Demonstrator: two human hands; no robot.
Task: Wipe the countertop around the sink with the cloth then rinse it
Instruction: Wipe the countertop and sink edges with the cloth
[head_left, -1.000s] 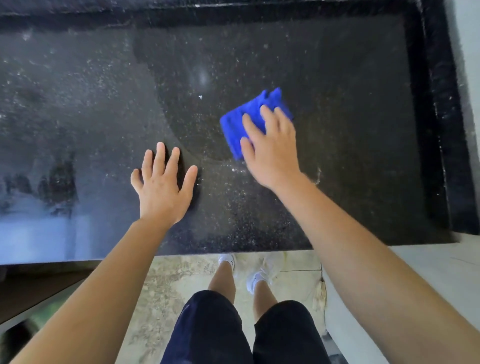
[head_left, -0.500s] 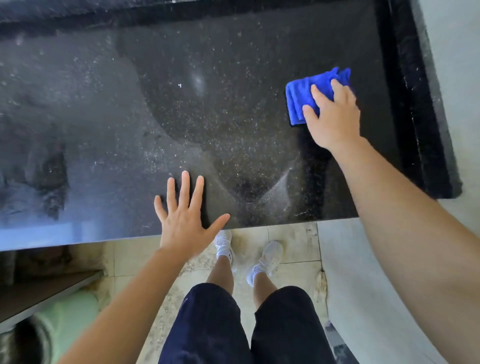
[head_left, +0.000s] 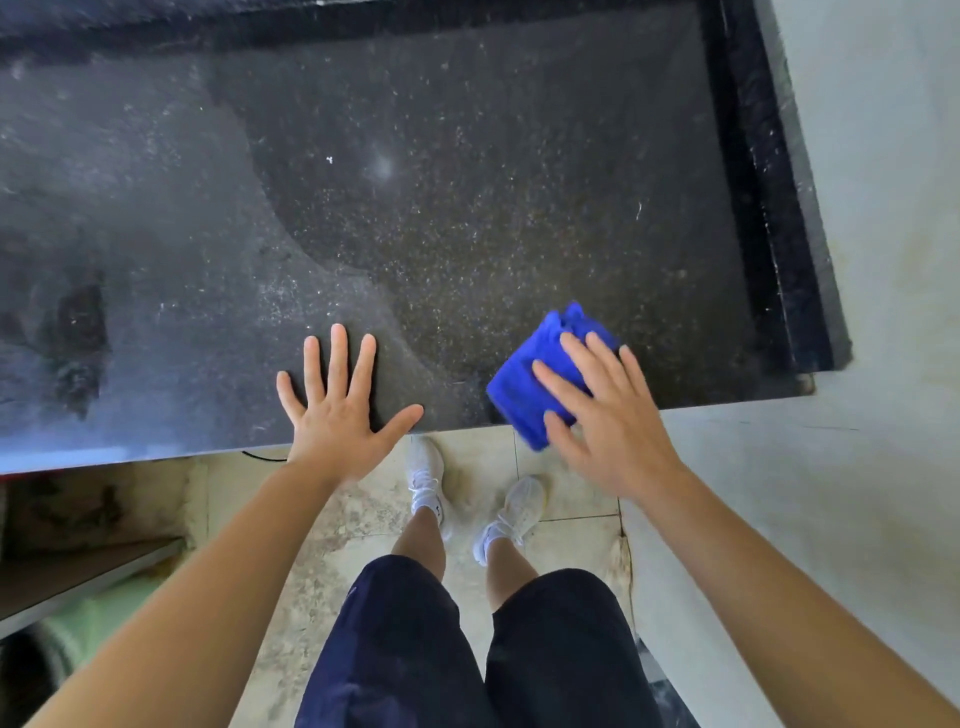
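A folded blue cloth (head_left: 527, 387) lies at the front edge of the black speckled countertop (head_left: 467, 208), its near corner hanging over the edge. My right hand (head_left: 605, 415) presses flat on it with straight, spread fingers. My left hand (head_left: 340, 402) rests flat on the countertop by the front edge, fingers spread, a hand's width left of the cloth. The right part of the counter is dark and wet; the left part looks duller and grey. No sink is in view.
A raised black rim (head_left: 763, 182) borders the counter at the right and back, with a pale wall (head_left: 883, 208) beyond it. Below the front edge are a tiled floor (head_left: 363, 519), my legs and white shoes (head_left: 426, 478). A low shelf (head_left: 78, 577) stands at lower left.
My right hand has drawn the cloth from the far right of the counter toward me to the front edge. My left hand stays flat by the front edge.
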